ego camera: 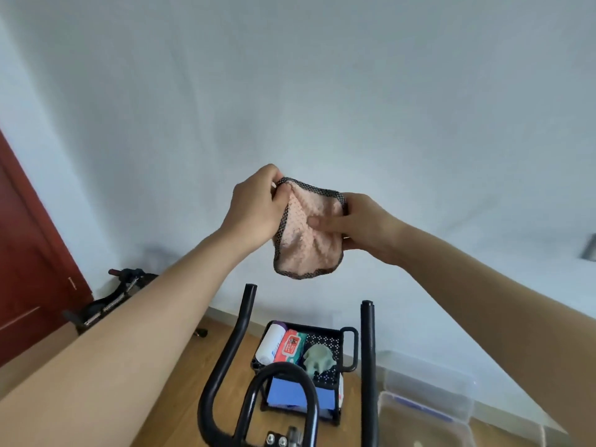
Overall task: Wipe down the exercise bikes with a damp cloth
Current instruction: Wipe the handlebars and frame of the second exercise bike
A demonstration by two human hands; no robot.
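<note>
While we hold the cloth [309,230] up in front of the white wall [322,91], both hands grip it. The left hand [254,208] pinches its upper left edge with curled fingers. The right hand [361,225] clamps its right side, the thumb pressed across the pink face. The cloth is pink with a dark trim and hangs in the air above the bike's handlebars [245,317], touching none of them.

Below our hands the black handlebars rise as two upright bars with a curved loop between them. They stand partly in front of a black basket [324,340] on the wooden floor [180,391]. In the basket's top tray lie a white bottle [271,346], a red and green pack of wipes [292,346] and a crumpled pale green thing [319,356]. Beneath them sits a blue box [287,393].

A clear plastic box [429,398] sits to the right of the basket. At the far left stands a dark red door [29,269], and near it another bike [113,298], partly hidden by our left forearm. The pack of wipes carries print, too small to read.
</note>
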